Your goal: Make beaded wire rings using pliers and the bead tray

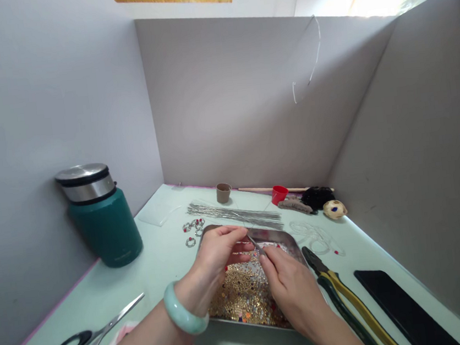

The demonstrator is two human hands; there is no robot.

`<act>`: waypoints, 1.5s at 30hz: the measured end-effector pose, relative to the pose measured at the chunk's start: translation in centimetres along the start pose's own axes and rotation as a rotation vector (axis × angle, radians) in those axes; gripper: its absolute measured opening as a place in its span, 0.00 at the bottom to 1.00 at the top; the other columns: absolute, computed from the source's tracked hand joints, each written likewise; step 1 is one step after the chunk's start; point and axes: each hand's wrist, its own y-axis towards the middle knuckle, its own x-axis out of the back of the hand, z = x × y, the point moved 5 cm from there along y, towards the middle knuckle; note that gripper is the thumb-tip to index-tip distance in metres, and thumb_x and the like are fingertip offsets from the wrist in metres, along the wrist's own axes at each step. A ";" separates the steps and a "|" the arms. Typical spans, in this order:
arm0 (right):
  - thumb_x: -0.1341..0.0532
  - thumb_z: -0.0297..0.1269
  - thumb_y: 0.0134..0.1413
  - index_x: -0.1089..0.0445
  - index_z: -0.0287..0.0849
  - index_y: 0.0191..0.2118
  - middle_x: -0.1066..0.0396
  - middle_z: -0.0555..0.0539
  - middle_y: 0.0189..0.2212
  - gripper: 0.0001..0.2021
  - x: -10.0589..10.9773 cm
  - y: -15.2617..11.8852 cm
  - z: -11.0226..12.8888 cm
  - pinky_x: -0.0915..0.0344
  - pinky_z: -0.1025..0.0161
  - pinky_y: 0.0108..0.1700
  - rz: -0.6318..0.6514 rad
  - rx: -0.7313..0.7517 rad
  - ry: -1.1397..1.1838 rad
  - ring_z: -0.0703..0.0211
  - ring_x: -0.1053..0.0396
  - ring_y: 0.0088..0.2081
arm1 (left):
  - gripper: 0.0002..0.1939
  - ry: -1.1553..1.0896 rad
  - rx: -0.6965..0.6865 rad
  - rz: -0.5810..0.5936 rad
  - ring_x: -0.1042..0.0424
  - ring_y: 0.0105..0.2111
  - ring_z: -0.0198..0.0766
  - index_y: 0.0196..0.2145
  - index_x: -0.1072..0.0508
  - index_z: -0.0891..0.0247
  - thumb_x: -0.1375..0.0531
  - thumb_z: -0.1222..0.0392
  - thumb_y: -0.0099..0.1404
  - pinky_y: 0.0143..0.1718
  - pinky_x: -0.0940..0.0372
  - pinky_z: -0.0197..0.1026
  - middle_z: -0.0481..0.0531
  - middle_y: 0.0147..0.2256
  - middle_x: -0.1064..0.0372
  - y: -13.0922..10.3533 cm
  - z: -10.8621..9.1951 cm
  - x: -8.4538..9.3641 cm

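Note:
My left hand (222, 246), with a pale green bangle (184, 309) on the wrist, is over a metal tray (268, 328) of gold and clear beads. Its thumb and index finger pinch something too small to make out. Close by on the right, my right hand (285, 274) is closed around a thin metal tool (256, 243), whose tip reaches the left fingertips. Beyond the tray lies a bundle of thin wires (238, 214). Several small rings with red beads (193, 225) rest left of it.
Scissors (92, 343) and a green flask (105, 225) stand or lie left. Pliers (344, 298), a black phone-like slab (401, 305) and clear cord (314, 236) lie right. Small cups (223, 193) are at the back. Grey partitions (238, 99) enclose the table.

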 end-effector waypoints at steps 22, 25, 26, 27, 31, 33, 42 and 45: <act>0.53 0.37 0.62 0.34 0.41 0.36 0.30 0.40 0.37 0.12 -0.3 0.5 -1.5 0.43 0.55 0.41 0.195 -0.042 -0.256 0.46 0.33 0.41 | 0.05 0.075 -0.030 -0.062 0.27 0.25 0.33 0.28 0.32 0.67 0.40 0.64 0.60 0.28 0.32 0.36 0.53 0.29 0.29 0.2 -1.0 0.5; 0.51 0.37 0.60 0.32 0.41 0.36 0.30 0.38 0.38 0.12 -1.2 0.2 -1.4 0.44 0.49 0.43 0.240 -0.027 -0.364 0.42 0.34 0.43 | 0.05 0.062 -0.024 0.025 0.26 0.27 0.35 0.29 0.32 0.67 0.39 0.64 0.60 0.31 0.31 0.37 0.55 0.28 0.28 0.3 -0.5 0.1; 0.50 0.37 0.59 0.31 0.40 0.37 0.30 0.37 0.39 0.11 -1.5 0.1 -1.4 0.44 0.48 0.43 0.247 -0.020 -0.381 0.41 0.35 0.43 | 0.05 0.059 -0.022 0.047 0.25 0.28 0.36 0.29 0.32 0.67 0.39 0.64 0.60 0.31 0.31 0.37 0.55 0.28 0.28 0.3 -0.2 0.0; 0.49 0.37 0.59 0.31 0.40 0.37 0.30 0.37 0.39 0.11 -1.8 0.0 -1.4 0.44 0.48 0.44 0.253 -0.016 -0.392 0.40 0.35 0.44 | 0.05 0.059 -0.021 0.067 0.25 0.27 0.36 0.29 0.32 0.67 0.39 0.63 0.60 0.31 0.30 0.37 0.55 0.28 0.28 0.4 0.0 -0.1; 0.44 0.42 0.55 0.30 0.41 0.36 0.30 0.37 0.39 0.11 -1.9 -0.2 -1.5 0.43 0.48 0.43 0.251 0.010 -0.326 0.39 0.36 0.44 | 0.07 0.083 -0.022 0.140 0.25 0.27 0.35 0.30 0.32 0.68 0.38 0.62 0.59 0.31 0.30 0.37 0.56 0.29 0.27 0.5 0.5 -0.1; 0.43 0.43 0.55 0.29 0.42 0.36 0.30 0.39 0.38 0.11 -1.2 0.1 -1.5 0.43 0.50 0.43 0.203 0.034 -0.201 0.41 0.36 0.44 | 0.07 0.098 -0.019 0.176 0.25 0.27 0.35 0.30 0.32 0.68 0.38 0.61 0.58 0.29 0.30 0.37 0.55 0.30 0.27 0.5 0.6 -0.2; 0.41 0.45 0.56 0.33 0.43 0.38 0.31 0.50 0.26 0.11 0.3 1.1 -1.6 0.39 0.62 0.34 0.090 -0.244 1.066 0.59 0.34 0.30 | 0.05 0.263 0.057 0.363 0.29 0.19 0.32 0.30 0.35 0.67 0.41 0.63 0.59 0.20 0.35 0.34 0.52 0.25 0.28 -0.9 1.2 -2.2; 0.37 0.44 0.53 0.33 0.41 0.31 0.33 0.52 0.22 0.11 0.1 0.9 -1.7 0.41 0.64 0.31 0.030 -0.289 1.148 0.63 0.38 0.26 | 0.04 0.262 0.064 0.390 0.29 0.19 0.32 0.29 0.34 0.67 0.41 0.64 0.59 0.22 0.34 0.35 0.51 0.25 0.29 -1.0 1.5 -2.5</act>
